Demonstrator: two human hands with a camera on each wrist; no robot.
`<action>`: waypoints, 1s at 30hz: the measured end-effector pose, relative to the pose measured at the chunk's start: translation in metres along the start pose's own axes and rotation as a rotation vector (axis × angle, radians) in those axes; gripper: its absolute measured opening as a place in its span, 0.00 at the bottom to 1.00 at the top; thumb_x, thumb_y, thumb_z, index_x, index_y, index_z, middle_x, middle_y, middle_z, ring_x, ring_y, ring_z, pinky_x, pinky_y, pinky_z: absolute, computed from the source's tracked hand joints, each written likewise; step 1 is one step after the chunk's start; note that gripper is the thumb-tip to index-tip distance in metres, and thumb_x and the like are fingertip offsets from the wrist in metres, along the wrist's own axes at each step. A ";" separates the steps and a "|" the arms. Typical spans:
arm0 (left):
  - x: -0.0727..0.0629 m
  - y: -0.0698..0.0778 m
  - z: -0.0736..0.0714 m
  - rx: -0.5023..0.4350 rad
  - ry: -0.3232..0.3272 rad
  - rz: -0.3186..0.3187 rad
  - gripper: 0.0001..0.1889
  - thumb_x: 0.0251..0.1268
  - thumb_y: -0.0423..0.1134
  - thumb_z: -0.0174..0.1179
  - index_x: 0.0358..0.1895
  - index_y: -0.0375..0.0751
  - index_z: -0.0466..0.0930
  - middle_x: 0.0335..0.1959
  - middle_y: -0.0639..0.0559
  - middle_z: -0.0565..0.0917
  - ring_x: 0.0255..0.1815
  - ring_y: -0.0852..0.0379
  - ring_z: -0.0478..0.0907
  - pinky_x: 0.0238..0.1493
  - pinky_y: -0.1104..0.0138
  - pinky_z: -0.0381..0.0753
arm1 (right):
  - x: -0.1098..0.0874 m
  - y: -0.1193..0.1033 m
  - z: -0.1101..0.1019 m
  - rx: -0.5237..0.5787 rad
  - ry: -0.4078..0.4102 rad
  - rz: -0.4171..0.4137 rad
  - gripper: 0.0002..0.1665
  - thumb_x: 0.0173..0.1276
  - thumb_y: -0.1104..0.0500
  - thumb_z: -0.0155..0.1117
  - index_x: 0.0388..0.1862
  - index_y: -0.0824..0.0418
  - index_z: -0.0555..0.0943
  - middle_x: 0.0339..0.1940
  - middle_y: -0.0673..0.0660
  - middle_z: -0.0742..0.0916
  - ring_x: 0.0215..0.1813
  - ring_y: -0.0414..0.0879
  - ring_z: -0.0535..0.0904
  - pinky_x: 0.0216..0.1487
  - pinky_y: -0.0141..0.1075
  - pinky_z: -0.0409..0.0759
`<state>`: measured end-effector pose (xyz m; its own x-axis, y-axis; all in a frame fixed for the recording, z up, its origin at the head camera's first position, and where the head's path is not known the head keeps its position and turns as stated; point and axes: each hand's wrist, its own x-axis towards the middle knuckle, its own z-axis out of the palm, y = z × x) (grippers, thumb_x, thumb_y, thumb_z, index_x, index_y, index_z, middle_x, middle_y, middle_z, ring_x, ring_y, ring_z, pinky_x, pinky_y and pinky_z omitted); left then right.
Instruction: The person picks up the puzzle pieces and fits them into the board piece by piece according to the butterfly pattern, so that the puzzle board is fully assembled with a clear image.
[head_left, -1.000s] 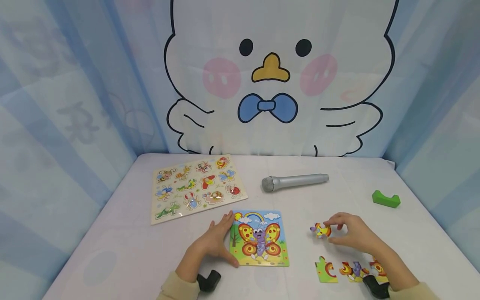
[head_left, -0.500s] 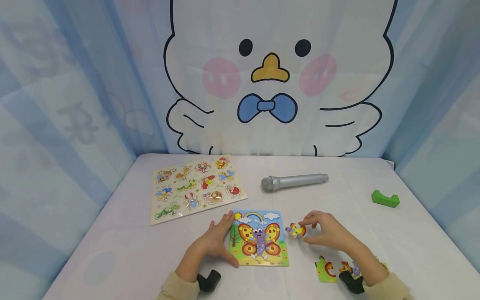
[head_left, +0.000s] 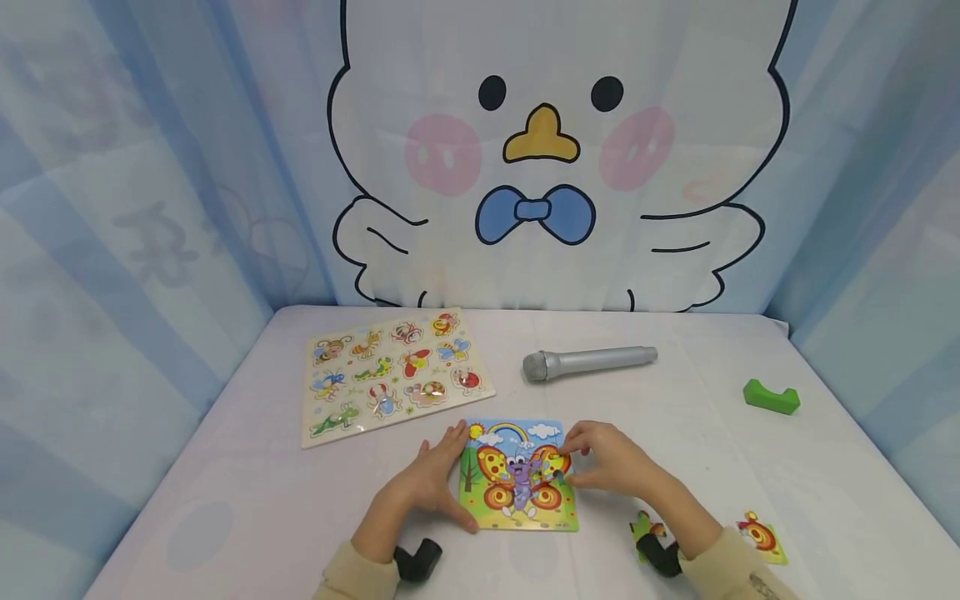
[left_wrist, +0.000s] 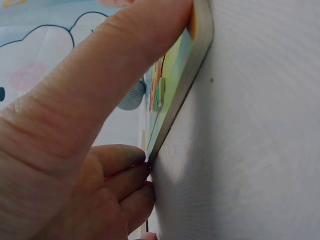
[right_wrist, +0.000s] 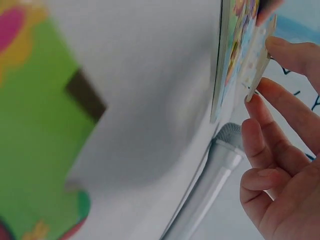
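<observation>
Since the earlier frame, the right hand and the puzzle piece it carries have moved leftward, from the tabletop beside the butterfly puzzle board to over its right side; the left hand has stayed at the board's left side.

Largest is the pale backdrop, printed with a chick in a blue bow tie. Before it spreads the white table. At its far left lies the board of insect pictures, set at a slant. Just nearer the person, the butterfly puzzle board lies flat. The left hand is spread along its left edge, thumb at the near corner and fingers at the far one. The right hand pinches the puzzle piece between thumb and fingers, above the butterfly's right wing; the right wrist view shows a gap beneath it. Behind the board lies a silver microphone. A notched green block sits well apart at the right. Smallest are two loose pieces by the right forearm, one partly hidden.
</observation>
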<state>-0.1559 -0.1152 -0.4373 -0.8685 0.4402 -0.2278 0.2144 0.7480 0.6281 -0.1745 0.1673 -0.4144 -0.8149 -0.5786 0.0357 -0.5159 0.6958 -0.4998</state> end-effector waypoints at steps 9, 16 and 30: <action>0.001 -0.001 0.000 0.002 0.000 0.005 0.66 0.25 0.53 0.78 0.71 0.35 0.46 0.73 0.42 0.45 0.72 0.45 0.40 0.68 0.45 0.37 | 0.011 -0.012 0.006 -0.052 -0.027 0.021 0.20 0.43 0.59 0.75 0.36 0.66 0.85 0.34 0.49 0.80 0.33 0.43 0.73 0.31 0.32 0.75; 0.001 -0.002 0.000 0.005 -0.001 0.001 0.66 0.25 0.53 0.77 0.71 0.35 0.46 0.73 0.42 0.45 0.72 0.46 0.40 0.68 0.45 0.37 | 0.017 -0.013 0.011 -0.087 -0.027 0.061 0.18 0.40 0.58 0.77 0.33 0.63 0.86 0.33 0.48 0.80 0.38 0.45 0.76 0.40 0.40 0.77; 0.000 0.000 -0.001 -0.001 -0.008 -0.014 0.66 0.25 0.52 0.77 0.71 0.35 0.45 0.73 0.43 0.44 0.72 0.46 0.40 0.68 0.46 0.36 | 0.019 -0.016 0.017 -0.088 -0.052 0.157 0.18 0.41 0.57 0.78 0.34 0.59 0.86 0.37 0.50 0.80 0.41 0.46 0.76 0.43 0.42 0.77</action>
<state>-0.1558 -0.1152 -0.4366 -0.8679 0.4335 -0.2426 0.2019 0.7540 0.6251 -0.1770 0.1380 -0.4198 -0.8739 -0.4791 -0.0826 -0.4060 0.8126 -0.4182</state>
